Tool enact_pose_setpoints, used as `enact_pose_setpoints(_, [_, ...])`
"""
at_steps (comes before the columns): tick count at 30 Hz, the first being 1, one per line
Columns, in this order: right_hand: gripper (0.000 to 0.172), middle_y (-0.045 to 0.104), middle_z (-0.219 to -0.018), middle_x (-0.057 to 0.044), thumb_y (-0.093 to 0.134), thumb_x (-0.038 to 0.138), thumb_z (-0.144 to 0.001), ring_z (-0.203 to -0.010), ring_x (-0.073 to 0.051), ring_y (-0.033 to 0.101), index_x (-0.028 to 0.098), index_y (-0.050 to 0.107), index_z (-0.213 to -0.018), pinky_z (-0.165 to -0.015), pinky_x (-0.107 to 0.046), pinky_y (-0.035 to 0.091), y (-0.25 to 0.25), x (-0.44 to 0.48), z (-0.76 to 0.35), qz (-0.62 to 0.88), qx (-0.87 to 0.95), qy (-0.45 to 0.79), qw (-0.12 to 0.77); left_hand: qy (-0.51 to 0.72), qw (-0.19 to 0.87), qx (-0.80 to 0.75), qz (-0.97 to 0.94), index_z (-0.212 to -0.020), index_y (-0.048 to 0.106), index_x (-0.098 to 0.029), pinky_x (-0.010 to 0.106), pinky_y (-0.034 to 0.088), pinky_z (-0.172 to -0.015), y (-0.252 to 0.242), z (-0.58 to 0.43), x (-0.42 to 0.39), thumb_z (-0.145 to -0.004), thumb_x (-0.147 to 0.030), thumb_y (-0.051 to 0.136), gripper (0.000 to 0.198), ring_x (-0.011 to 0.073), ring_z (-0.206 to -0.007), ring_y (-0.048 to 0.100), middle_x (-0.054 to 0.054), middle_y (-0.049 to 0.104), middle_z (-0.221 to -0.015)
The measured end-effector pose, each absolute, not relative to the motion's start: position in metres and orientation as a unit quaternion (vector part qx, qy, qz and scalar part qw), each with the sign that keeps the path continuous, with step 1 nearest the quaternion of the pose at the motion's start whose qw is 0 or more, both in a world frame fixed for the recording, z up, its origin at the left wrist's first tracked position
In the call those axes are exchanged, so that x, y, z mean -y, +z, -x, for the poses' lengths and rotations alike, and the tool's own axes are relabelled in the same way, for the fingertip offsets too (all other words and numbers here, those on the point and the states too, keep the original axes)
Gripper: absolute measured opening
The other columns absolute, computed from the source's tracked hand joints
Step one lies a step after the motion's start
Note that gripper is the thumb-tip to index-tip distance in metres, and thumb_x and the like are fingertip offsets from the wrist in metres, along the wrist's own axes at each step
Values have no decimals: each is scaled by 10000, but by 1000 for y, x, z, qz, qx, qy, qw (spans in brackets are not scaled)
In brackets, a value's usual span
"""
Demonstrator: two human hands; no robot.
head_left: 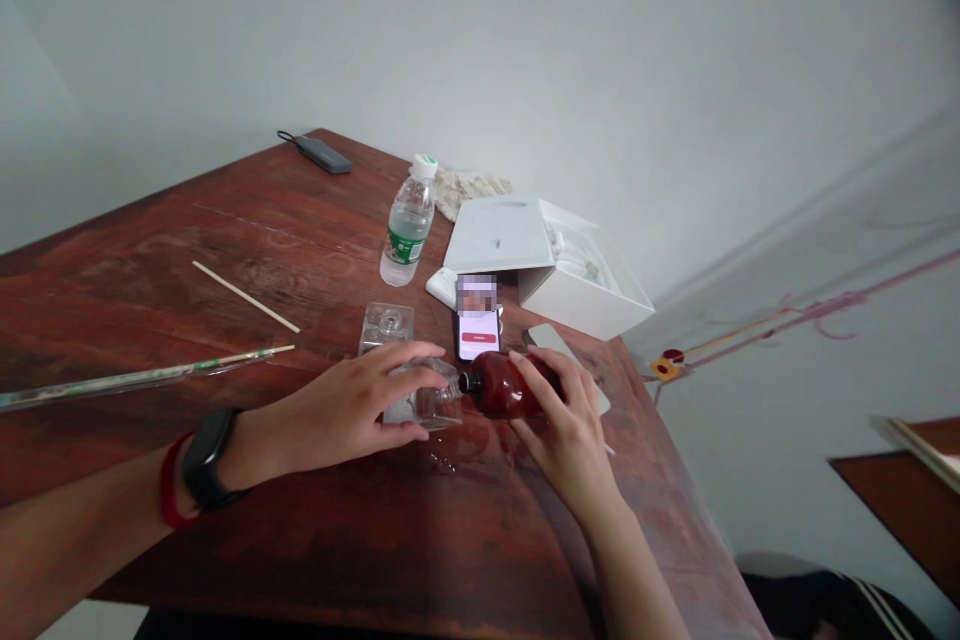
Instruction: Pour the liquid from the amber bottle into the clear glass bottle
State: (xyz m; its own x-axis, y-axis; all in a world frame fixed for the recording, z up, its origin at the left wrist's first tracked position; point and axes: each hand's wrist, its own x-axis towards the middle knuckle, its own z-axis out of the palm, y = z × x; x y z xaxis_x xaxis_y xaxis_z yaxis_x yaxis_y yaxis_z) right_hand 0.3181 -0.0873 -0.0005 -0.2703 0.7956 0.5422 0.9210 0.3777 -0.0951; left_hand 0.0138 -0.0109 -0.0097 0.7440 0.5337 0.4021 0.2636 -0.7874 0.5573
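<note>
My left hand (367, 395) is closed around a clear square-sided bottle (439, 408), which lies tilted with its neck towards the right. In my right hand (566, 410) is a glossy dark red-brown bottle (501, 386), held on its side. Its black neck points left and meets or almost meets the clear bottle's mouth; I cannot tell whether they touch. Just behind my left fingers sits another clear square piece (388, 322) with a round form in its middle. Small wet drops (442, 463) glisten on the wooden table (337, 540) below the bottles.
Behind my hands lies a lit phone (478, 335), by an open white box (585, 290). A water bottle (409, 225) stands upright further back. To the left are a thin stick (246, 296) and a wrapped bundle (135, 386). A grey power bank (324, 155) rests at the far edge.
</note>
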Motion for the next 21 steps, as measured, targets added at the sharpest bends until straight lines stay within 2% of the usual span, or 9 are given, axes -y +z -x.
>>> enact_pose_setpoints(21, [720,576,-1481,-133,674,183,-985,-1335,-390,576,412,434,-1623,-1069,-629,511,0,88,-318,546,787,-125,260,277,239,-222,-904,-1357,627,-289,493,513,-1209,-8,-13,11,-950,-211,817,457,317,-1436,585,91,540,-1594])
